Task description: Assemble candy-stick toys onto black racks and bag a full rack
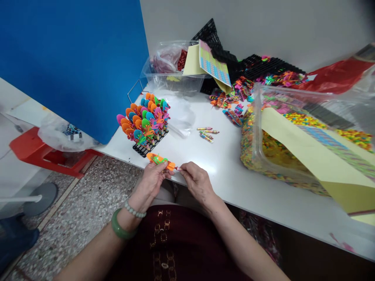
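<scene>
My left hand [154, 178] is closed round an orange plastic toy [170, 165] with a green piece on top, held at the table's front edge. At the toy's right end, my right hand [197, 179] pinches a small reddish tube [177, 168]; whether it is joined to the toy I cannot tell. Just beyond the left hand, a black rack [143, 150] holds rows of similar toys [145, 123] standing upright, in orange, blue, green and pink. Several slim candy-filled tubes [207, 135] lie loose on the white table beyond my right hand.
A clear bin [256, 128] of colourful candy stands at right, with sticker sheets [325, 146] across it. Behind are a clear box [175, 84], black racks [263, 68] and heaped toy parts [224, 99]. A blue panel [73, 54] and red stool [38, 150] are at left.
</scene>
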A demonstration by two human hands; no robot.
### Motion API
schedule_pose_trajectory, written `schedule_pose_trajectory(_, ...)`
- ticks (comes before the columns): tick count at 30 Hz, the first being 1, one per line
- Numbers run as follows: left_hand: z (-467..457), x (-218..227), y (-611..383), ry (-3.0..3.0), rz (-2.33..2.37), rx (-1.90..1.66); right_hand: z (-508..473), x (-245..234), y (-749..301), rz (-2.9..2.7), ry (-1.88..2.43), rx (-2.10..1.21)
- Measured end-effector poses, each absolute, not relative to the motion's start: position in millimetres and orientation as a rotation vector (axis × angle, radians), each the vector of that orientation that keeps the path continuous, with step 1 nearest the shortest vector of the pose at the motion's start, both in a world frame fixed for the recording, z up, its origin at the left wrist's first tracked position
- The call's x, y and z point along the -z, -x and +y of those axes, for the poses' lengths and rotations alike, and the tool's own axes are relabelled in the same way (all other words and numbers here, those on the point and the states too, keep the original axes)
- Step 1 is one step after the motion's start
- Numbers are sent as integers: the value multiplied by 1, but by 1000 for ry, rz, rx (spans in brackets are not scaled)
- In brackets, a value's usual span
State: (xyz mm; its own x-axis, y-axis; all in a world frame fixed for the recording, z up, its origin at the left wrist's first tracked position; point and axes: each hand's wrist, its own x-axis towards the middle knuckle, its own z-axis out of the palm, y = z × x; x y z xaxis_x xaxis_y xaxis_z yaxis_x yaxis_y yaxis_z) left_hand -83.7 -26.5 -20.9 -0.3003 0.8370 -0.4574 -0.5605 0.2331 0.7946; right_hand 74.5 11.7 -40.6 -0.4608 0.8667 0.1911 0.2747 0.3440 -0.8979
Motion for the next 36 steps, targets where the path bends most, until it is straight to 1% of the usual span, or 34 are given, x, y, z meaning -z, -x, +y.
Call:
schedule_pose_trajectory(2, -27, 22, 84, -310, 1257, -1421, 12, 42, -72, -1883, 1042, -1164)
schedule_pose_trajectory(6, -27, 21, 81, -299, 1274, -1448, 13, 45, -63, -1679, 1192, -1412)
schedule_pose_trajectory(10, -26, 21, 80, -300, 1307, -1456, 13, 46, -57, -1620, 1241, -1437)
schedule_pose_trajectory(15, -26, 23, 83, -260, 1274, -1491, 8, 46, -56, -1768, 1217, -1345)
schedule_pose_trajectory(17, -29, 21, 83, -237, 1277, -1486, 6, 42, -57, -1936, 1159, -1218)
schedule_pose_trajectory(21, -40, 13, 86, -269, 1320, -1356, 11, 32, -61, -2260, 1047, -835)
schedule_pose_trajectory(23, -49, 12, 98, -329, 1391, -1254, 17, 31, -66, -2277, 1098, -775)
schedule_pose_trajectory(24, -52, 12, 108, -384, 1462, -1209, 21, 32, -68, -2242, 1141, -809)
schedule_pose_trajectory(26, -53, 15, 136, -569, 1719, -1168, 26, 35, -72, -2118, 1207, -980)
schedule_pose_trajectory(29, -43, 22, 183, -956, 2327, -1214, 27, 41, -71, -1882, 1212, -1319)
schedule_pose_trajectory(30, -37, 24, 196, -1153, 2455, -1098, 26, 43, -69, -1810, 1201, -1399)
schedule_pose_trajectory(33, -21, 30, 214, -1532, 2538, -743, 22, 47, -61, -1672, 1196, -1503)
schedule_pose_trajectory(36, -15, 37, 201, -1610, 2472, -686, 23, 49, -60, -1541, 1199, -1562)
